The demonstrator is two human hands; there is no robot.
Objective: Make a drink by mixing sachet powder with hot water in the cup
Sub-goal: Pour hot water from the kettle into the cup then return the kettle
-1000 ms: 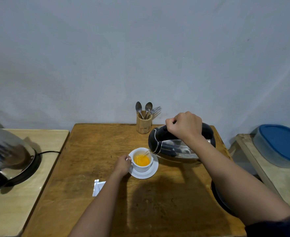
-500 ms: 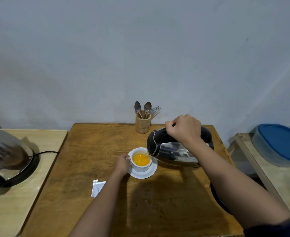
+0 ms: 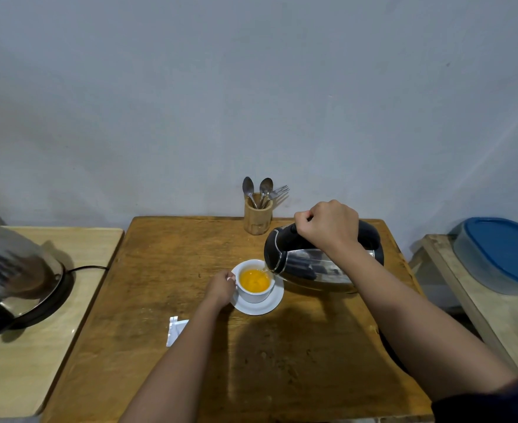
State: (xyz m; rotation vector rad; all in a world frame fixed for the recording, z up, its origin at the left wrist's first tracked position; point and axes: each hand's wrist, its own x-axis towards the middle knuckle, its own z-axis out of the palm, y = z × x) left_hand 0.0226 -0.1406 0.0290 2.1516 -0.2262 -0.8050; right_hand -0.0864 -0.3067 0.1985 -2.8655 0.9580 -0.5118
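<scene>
A white cup (image 3: 254,296) holding orange liquid stands on a white saucer (image 3: 267,305) in the middle of the wooden table (image 3: 160,270). My left hand (image 3: 221,286) grips the cup's handle on its left side. A steel kettle (image 3: 309,267) with a black handle is tilted to the left, its spout over the cup's right rim, and a thin stream of water falls into the cup. My right hand (image 3: 328,227) is closed around the kettle's handle from above. An opened silver sachet (image 3: 175,329) lies flat on the table, left of my left forearm.
A wooden holder (image 3: 257,218) with two spoons and a fork stands at the table's far edge. A second steel kettle (image 3: 13,270) sits on its base on the lighter table to the left. A blue-lidded container (image 3: 502,254) rests on a shelf at right.
The kettle has tipped further left and lower, bringing its spout closer over the cup. The orange liquid in the cup has risen. My left hand has stayed on the handle.
</scene>
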